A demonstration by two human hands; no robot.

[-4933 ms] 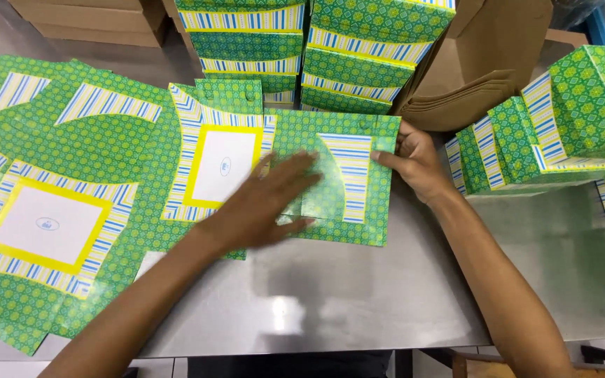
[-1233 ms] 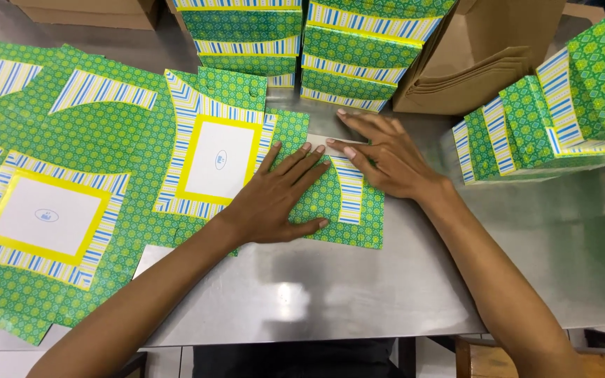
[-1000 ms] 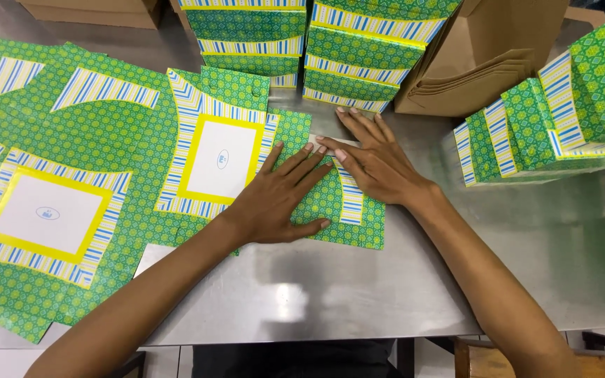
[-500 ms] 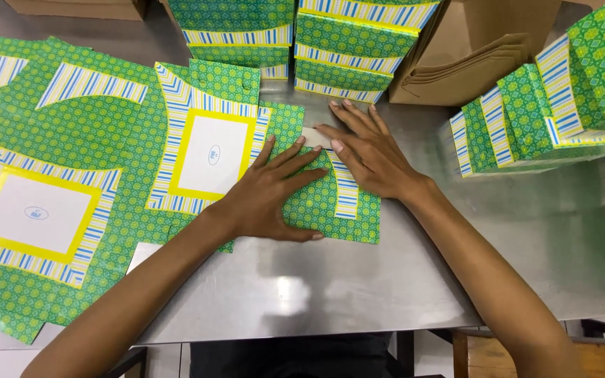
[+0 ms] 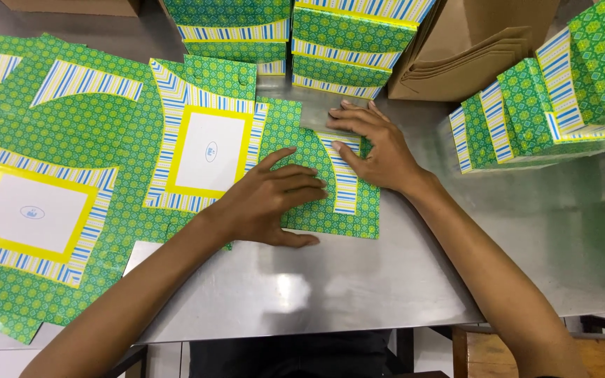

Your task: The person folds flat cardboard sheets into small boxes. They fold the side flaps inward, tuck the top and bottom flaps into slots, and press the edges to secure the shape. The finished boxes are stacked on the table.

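Head view of a metal table (image 5: 358,294) covered with printed cardboard. The left hand (image 5: 271,203) lies flat, fingers spread, on a folded green cardboard sheet (image 5: 330,203) near the middle of the table, toward its front edge; the right hand (image 5: 376,147) lies palm down on the same sheet's far right corner, fingers extended, pressing a flap; neither hand is closed around anything; the two hands are near each other but apart. Unfolded green sheets (image 5: 57,182) with striped borders and white panels cover the left half of the table, overlapping to its left edge; stacked green boxes (image 5: 295,35) stand at the far edge; folded green boxes (image 5: 547,105) lean at the right side; brown paper bags (image 5: 470,49) rest at the far right corner.
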